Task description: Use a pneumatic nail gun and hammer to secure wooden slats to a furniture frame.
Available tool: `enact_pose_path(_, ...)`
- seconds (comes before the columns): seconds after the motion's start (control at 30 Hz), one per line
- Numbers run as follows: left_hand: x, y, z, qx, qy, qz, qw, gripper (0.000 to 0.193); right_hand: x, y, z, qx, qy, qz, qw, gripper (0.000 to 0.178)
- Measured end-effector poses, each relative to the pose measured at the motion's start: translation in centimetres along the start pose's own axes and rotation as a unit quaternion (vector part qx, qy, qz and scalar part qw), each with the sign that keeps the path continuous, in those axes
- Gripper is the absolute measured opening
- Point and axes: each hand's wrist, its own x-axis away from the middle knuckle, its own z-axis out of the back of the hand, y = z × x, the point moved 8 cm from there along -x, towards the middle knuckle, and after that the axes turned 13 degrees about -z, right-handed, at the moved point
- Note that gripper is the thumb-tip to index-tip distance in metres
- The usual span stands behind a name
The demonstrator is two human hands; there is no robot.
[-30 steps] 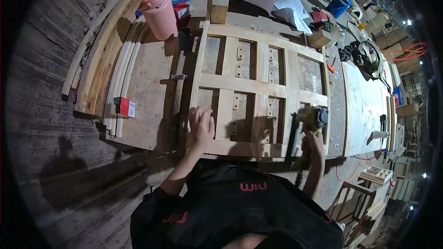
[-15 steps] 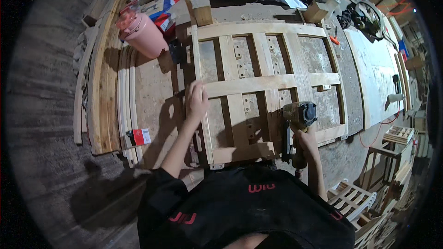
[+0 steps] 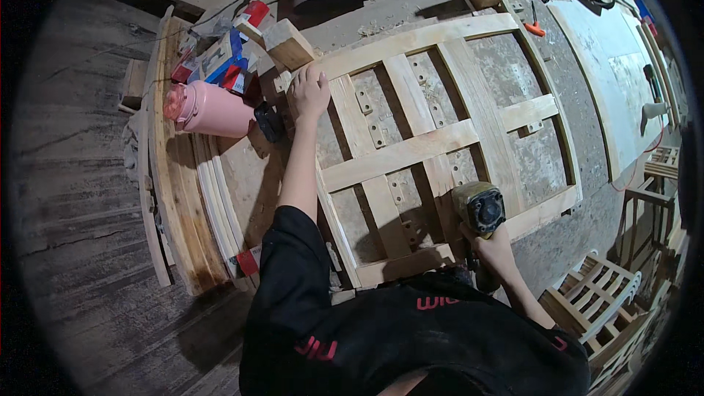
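The left hand point(image 3: 310, 92) lies flat, ungripping, on the pale slatted wooden frame point(image 3: 433, 139) at eleven o'clock, while the right hand point(image 3: 493, 248) clenches a round-headed olive nail gun point(image 3: 480, 207) at five o'clock.

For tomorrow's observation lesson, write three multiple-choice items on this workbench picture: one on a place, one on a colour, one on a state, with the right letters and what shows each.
1. Where does the left hand rest?
A. on the far left corner of the wooden frame
B. on the floor
C. on the jug

2. What colour is the jug left of the frame?
A. green
B. pink
C. white

3. What is the right hand doing?
A. hanging empty
B. holding a hammer
C. gripping a nail gun

Answers: 1 A, the palm lies flat on that corner; 2 B, its body and lid are pink; 3 C, its fingers wrap the tool's handle at the frame's near edge.
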Motion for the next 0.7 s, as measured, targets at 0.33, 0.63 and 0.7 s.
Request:
enact_pose_path(0.33,6.4,-0.2,1.2,0.033,0.134,0.045,0.989,0.047,-0.2,2.1,-0.5,0.004,0.048,-0.032,0.998,0.023)
enact_pose_path(0.63,14.7,-2.4,1.6,0.080,0.136,0.149,0.976,0.060,1.5,0.0,1.0,0.102,0.236,0.092,0.962,0.036)
enact_pose_path(0.7,14.9,-1.8,1.4,0.072,0.133,0.151,0.977,0.059,2.8,-0.1,1.5,0.142,0.336,0.047,0.930,0.038)
